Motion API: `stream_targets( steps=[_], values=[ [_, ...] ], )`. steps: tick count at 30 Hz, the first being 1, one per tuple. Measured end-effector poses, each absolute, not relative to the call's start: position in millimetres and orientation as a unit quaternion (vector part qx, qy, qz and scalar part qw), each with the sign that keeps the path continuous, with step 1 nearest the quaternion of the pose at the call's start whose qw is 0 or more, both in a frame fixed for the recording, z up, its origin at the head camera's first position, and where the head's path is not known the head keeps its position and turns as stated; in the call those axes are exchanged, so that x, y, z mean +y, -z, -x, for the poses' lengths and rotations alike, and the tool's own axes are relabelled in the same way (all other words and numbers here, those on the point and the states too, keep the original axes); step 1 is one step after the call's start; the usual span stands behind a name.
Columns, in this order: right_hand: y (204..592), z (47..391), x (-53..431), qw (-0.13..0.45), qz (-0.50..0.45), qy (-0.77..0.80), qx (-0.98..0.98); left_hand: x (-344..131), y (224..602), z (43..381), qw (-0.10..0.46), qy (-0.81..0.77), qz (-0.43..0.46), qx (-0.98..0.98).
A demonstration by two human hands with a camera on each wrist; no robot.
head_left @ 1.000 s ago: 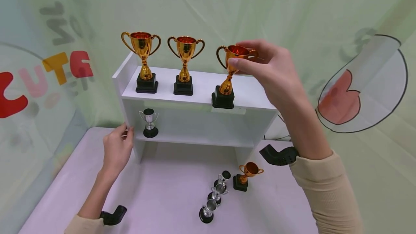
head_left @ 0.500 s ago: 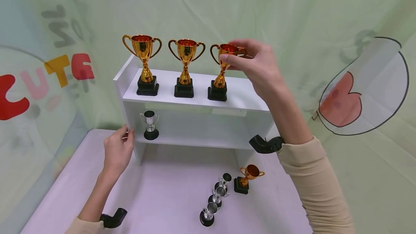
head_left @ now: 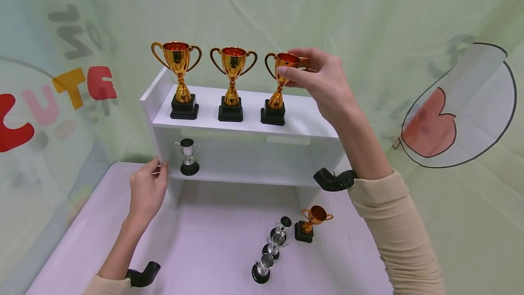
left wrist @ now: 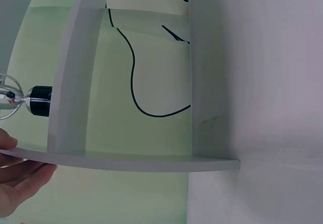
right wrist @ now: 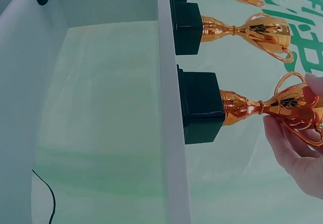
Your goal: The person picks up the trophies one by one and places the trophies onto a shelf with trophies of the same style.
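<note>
On the right of the white shelf's [head_left: 311, 115] top board, my right hand [head_left: 321, 74] grips the cup of a gold trophy [head_left: 276, 100] near its right handle. Its black base stands on the board, seen sideways in the right wrist view [right wrist: 204, 105]. Two matching gold trophies, a middle one [head_left: 231, 97] and a left one [head_left: 182, 92], are upright to its left. My left hand [head_left: 148, 188] pinches the left side panel's front edge, with fingers on both faces of the panel [left wrist: 30, 158]. Beside it, a small silver trophy [head_left: 188, 154] stands on the lower board.
Before the shelf, several things stand on the white table [head_left: 213, 240]: three small silver trophies in a slanting row, the nearest one [head_left: 264, 265] in front, and a gold trophy [head_left: 307, 227] to their right. A printed curtain [head_left: 123, 22] hangs behind.
My right hand has moved left and back with the gold trophy, bringing its base from the board's front edge into line with the other two. My left hand keeps its place.
</note>
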State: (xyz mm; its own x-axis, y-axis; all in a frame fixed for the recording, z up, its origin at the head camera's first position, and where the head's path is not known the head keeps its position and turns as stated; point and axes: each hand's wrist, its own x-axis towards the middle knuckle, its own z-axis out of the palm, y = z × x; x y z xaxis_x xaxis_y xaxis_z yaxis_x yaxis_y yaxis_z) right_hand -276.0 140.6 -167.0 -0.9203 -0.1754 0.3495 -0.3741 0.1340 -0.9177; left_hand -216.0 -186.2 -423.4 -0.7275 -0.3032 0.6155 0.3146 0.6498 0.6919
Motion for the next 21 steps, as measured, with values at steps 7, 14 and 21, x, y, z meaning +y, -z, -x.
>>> stream_targets(
  steps=[7,14,21],
  values=[
    [171,275,146,0.074,-0.186,-0.640,-0.741,-187,423,216,0.368,0.416,0.006,-0.832],
    [176,271,155,0.084,-0.186,-0.643,-0.739,-186,422,215,0.363,0.421,0.004,-0.831],
    [178,262,168,0.094,-0.165,-0.634,-0.750,-185,420,213,0.362,0.420,0.003,-0.832]
  ],
)
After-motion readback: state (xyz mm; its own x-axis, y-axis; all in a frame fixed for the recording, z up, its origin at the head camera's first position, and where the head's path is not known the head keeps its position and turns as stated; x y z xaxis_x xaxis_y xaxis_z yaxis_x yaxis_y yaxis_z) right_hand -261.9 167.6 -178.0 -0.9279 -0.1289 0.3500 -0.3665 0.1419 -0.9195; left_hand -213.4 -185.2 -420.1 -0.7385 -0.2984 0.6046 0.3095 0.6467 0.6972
